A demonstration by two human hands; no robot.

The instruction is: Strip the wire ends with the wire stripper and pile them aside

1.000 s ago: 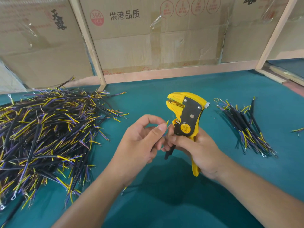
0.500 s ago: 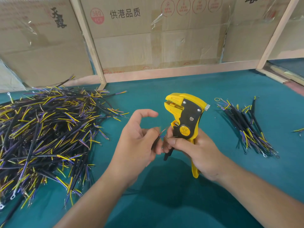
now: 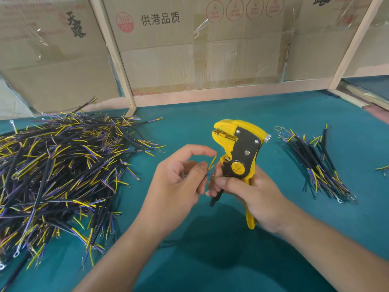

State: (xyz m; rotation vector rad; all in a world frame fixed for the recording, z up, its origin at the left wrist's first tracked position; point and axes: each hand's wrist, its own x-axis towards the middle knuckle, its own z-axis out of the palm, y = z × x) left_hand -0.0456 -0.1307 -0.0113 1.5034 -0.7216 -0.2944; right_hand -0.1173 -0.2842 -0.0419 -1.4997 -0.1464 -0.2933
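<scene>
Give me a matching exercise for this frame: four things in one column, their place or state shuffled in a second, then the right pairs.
Things:
1. wire stripper
2. big wire heap
3. small wire pile
4. wire in hand

Places or states:
A. lies on the mat, far right
B. pinched by the left hand, yellow end pointing up
C. gripped upright in the right hand
D. spread over the mat, left side

Pairs: 1-C, 2-D, 3-A, 4-B

Glossy yellow plastic wire stripper with metal rivets, matt teal, perhaps felt, table, creased cardboard boxes
</scene>
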